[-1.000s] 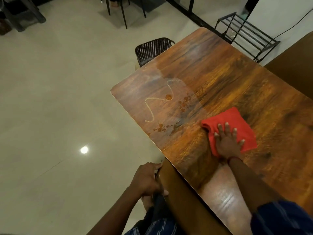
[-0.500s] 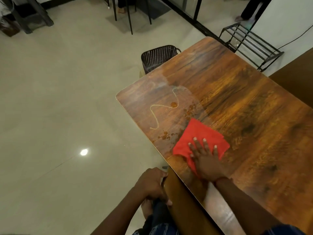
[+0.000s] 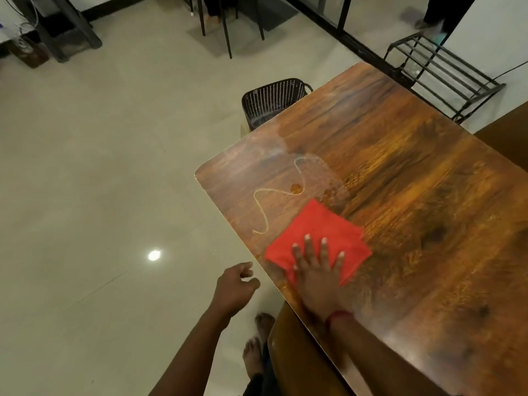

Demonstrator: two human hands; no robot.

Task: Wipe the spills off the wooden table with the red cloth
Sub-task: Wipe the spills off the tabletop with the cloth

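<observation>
A folded red cloth (image 3: 320, 232) lies flat on the wooden table (image 3: 414, 195) near its left edge. My right hand (image 3: 318, 271) presses on the cloth's near half with the fingers spread. Beyond the cloth a thin pale squiggle of spill (image 3: 274, 195) runs across the wood, with a brown blob (image 3: 296, 188) and small brown drops (image 3: 331, 192) beside it. My left hand (image 3: 234, 287) hangs off the table over the floor, loosely curled and holding nothing.
A brown chair back (image 3: 297, 358) stands against the table's near edge, with bare feet (image 3: 257, 341) beside it. A dark woven chair (image 3: 271, 100) is tucked in at the far left side. A black metal rack (image 3: 440, 70) stands behind the table.
My right hand has slid the cloth left, toward the table's edge and over the nearest brown drops. My left hand has let go of the chair back and now hangs free.
</observation>
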